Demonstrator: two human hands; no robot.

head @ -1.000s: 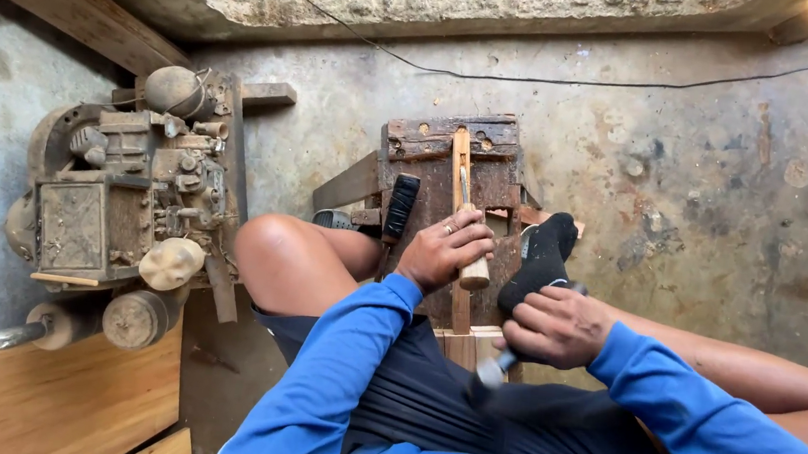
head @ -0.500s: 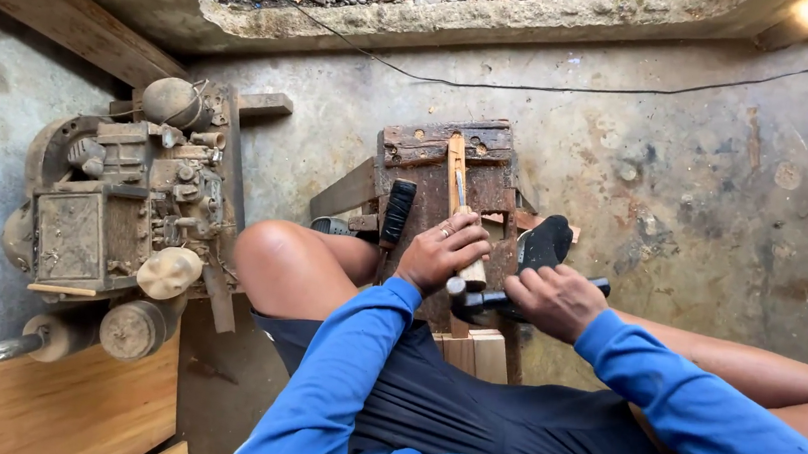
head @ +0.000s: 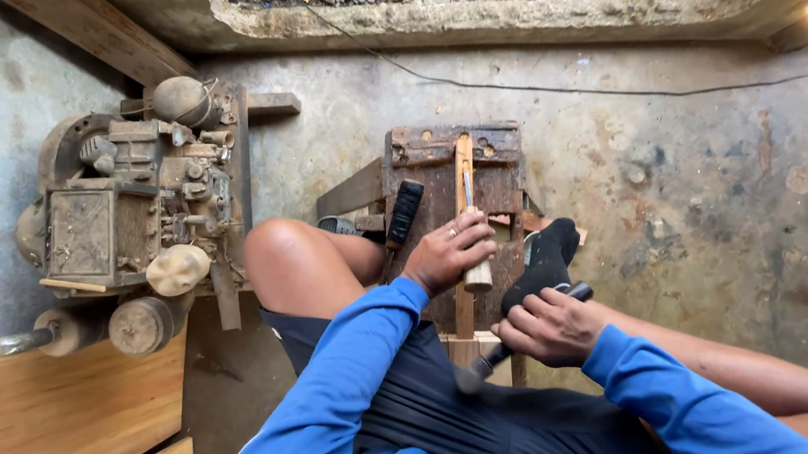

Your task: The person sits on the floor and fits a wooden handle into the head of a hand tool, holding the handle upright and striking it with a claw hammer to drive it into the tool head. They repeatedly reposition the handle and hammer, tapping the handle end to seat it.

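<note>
Left hand (head: 446, 254) fingers pinch a chisel (head: 465, 225) on the wooden bench (head: 432, 150); right hand (head: 548, 327), at four o'clock, fingers wrapped around a hammer (head: 488, 359).

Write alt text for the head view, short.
Seen from above, a seated person in blue sleeves holds a wooden-handled chisel with the left hand against a pale wood strip on a worn wooden work block, while the right hand grips a dark tool. An old dusty engine sits beside them on the concrete floor.

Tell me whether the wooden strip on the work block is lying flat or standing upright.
Lying flat. The wooden strip runs lengthwise along the top of the worn work block; the left hand presses a chisel handle against it.
</note>
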